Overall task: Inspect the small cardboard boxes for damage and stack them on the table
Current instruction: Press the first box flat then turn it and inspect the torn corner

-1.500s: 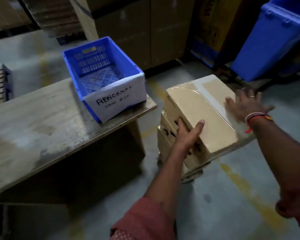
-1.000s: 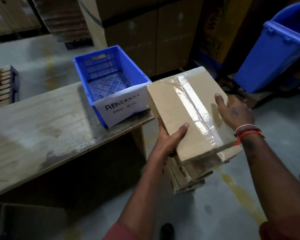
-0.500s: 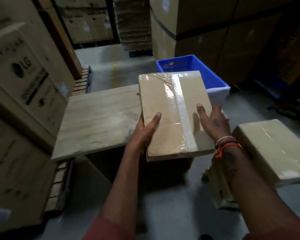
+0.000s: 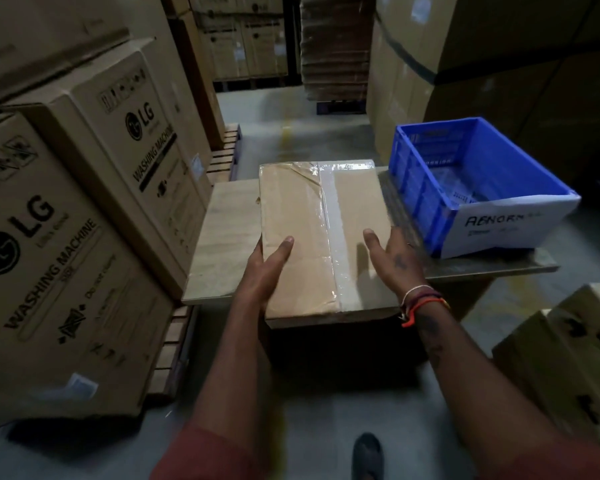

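A small flat cardboard box (image 4: 312,216), sealed down the middle with clear tape, is held level over the wooden table (image 4: 222,244). My left hand (image 4: 267,268) grips its near left edge, thumb on top and fingers hidden beneath. My right hand (image 4: 392,258) holds the near right edge the same way, thumb on the lid. The tape at the box's far end looks wrinkled. Whether the box rests on the table or hovers just above it cannot be told. More small boxes (image 4: 565,358) stand stacked on the floor at the right.
A blue plastic crate (image 4: 409,181) with a white label reading "ABNORMAL" sits on the table's right end. Large washing-machine cartons (image 4: 84,237) on a pallet crowd the left. Tall cartons (image 4: 499,64) rise behind the table. My foot (image 4: 368,455) is on the grey floor.
I lifted the box off the floor stack with both hands and turned left, carrying it over the table. The crate now lies to the box's right.
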Demonstrator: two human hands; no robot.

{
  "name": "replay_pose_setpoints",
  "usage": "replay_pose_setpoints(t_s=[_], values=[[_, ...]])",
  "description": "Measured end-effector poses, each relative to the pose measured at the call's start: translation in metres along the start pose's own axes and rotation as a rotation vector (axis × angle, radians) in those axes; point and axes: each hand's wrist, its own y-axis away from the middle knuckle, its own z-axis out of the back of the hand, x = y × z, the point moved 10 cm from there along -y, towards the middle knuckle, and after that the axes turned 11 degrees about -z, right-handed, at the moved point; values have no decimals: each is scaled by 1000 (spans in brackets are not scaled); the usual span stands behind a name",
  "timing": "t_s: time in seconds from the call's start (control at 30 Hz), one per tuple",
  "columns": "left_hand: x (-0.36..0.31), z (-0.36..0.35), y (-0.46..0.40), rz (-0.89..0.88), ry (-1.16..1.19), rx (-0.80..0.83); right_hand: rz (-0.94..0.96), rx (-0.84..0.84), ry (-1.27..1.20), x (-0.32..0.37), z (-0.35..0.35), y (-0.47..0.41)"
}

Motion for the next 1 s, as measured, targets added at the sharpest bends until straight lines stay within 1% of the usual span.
replay_pose_setpoints(t_s=[0.1, 0.27, 0.47, 0.6, 0.67, 0.77, 0.87, 0.97, 1.0], values=[[11, 6, -32, 13, -25, -1, 21, 51, 6, 5, -17, -26], [39, 2, -105, 64, -46, 11, 91, 106, -78, 15, -46, -89], [67, -24, -206, 113, -48, 18, -31, 116, -44, 14, -84, -197], [83, -36, -261, 157, -98, 9, -42, 154, 18, 18, -104, -257], [95, -39, -276, 208, -118, -7, -64, 164, 36, 12, -114, -275], [117, -39, -288, 239, -163, -15, -89, 197, 67, 3, -131, -290], [134, -30, -297, 252, -203, -31, -66, 199, 91, 3, -144, -303], [135, -27, -301, 243, -223, -33, -52, 180, 203, 7, -150, -304], [131, -25, -301, 207, -283, -51, -50, 155, 275, 9, -149, -302]])
